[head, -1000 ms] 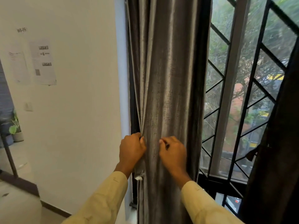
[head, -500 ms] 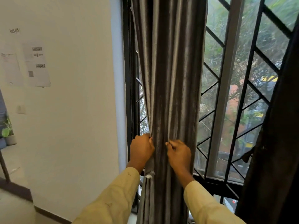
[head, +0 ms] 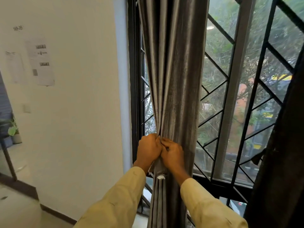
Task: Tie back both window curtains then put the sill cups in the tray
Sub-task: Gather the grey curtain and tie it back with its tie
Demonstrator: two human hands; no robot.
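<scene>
Grey curtain is gathered beside the window frame. Left hand and right hand touch, both clenched on its strap. Tie-back step apparently underway; next, fasten strap ends.

The curtain is grey woven cloth with a soft sheen on its folds. The window grille looks like matt black metal. The wall is smooth, matt and white, with paper sheets on it.

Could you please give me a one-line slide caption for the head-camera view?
Left hand and right hand bunch the grey curtain at the barred window, a white-tipped strap hanging just below their grip.
</scene>
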